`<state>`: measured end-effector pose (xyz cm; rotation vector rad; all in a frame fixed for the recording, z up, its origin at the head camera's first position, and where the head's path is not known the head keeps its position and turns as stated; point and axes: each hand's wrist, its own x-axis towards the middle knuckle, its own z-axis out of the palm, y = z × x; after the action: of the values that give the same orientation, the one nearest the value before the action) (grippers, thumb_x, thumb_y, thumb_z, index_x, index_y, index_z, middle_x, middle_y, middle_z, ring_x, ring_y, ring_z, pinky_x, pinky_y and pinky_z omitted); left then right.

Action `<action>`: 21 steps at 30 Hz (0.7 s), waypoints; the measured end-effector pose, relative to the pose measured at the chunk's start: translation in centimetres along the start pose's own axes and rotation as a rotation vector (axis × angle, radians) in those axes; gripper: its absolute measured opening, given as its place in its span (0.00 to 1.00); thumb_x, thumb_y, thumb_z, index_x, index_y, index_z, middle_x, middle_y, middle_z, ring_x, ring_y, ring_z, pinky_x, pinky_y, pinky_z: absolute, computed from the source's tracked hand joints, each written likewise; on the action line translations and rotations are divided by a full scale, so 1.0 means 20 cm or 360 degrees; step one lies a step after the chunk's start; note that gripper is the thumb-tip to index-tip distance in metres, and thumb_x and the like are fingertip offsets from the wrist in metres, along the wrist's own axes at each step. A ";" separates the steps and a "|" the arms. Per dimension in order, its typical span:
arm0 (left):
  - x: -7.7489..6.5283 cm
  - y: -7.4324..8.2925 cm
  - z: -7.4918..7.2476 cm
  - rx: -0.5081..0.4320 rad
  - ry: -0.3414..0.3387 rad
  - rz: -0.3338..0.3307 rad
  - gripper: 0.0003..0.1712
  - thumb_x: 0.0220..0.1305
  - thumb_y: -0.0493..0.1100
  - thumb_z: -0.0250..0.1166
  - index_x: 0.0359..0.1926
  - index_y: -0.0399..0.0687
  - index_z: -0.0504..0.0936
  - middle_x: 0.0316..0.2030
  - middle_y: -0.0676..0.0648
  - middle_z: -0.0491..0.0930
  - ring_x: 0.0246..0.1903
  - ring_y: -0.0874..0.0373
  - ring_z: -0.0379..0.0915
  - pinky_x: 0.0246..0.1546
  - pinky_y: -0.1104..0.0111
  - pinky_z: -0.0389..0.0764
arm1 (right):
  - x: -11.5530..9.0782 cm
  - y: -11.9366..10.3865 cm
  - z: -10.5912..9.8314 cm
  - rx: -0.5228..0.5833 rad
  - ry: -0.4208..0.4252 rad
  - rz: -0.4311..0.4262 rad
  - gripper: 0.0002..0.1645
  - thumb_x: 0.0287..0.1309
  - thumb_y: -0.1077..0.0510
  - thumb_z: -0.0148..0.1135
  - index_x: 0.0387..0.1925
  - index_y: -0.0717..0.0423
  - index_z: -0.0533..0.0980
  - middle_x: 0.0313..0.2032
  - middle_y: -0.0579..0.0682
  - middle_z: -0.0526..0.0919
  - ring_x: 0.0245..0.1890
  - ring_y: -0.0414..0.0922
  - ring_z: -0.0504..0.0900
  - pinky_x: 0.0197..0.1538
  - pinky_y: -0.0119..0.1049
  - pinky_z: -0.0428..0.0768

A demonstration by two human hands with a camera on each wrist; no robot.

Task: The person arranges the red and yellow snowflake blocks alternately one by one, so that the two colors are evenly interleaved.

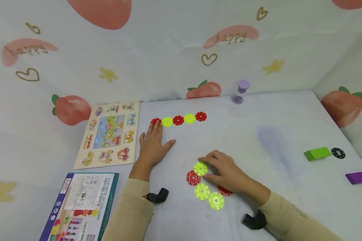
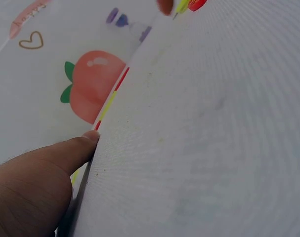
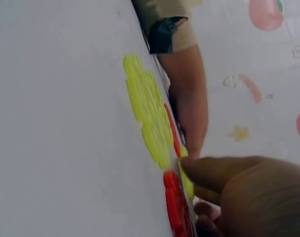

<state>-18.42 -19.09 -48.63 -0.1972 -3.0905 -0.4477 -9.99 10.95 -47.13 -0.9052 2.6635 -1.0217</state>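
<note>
My left hand [image 1: 152, 147] lies flat with straight fingers, its fingertips on the red notched disc [image 1: 155, 121] at the left end of a row. Along that row, red and yellow discs alternate, ending at a red disc [image 1: 201, 116]. Closer to me, my right hand [image 1: 227, 172] pinches a yellow notched disc [image 1: 200, 169] between thumb and fingers, at the edge of a red disc [image 1: 193, 178]. Below it lie two more yellow discs [image 1: 216, 201], and another red disc [image 1: 224, 190] is partly covered by the right hand. The right wrist view shows thumb and yellow disc [image 3: 186, 180] close up.
A wooden picture puzzle board [image 1: 107, 134] and a boxed bead set [image 1: 81, 204] lie at the left. The purple hourglass [image 1: 241, 91] stands at the back. On the right are a green block [image 1: 317, 153], a black round chip [image 1: 338, 153] and a purple block [image 1: 359, 177].
</note>
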 end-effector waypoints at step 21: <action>0.00 0.01 -0.01 -0.0006 -0.0018 -0.0005 0.56 0.58 0.76 0.49 0.75 0.46 0.47 0.75 0.48 0.41 0.72 0.51 0.28 0.64 0.42 0.36 | 0.13 0.22 -0.25 0.0699 0.0275 0.0382 0.23 0.66 0.51 0.58 0.61 0.47 0.73 0.51 0.49 0.78 0.39 0.49 0.79 0.35 0.39 0.79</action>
<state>-18.39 -19.04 -48.44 -0.1955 -3.1014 -0.4545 -15.86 14.79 -45.98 -0.4151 2.4358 -1.5886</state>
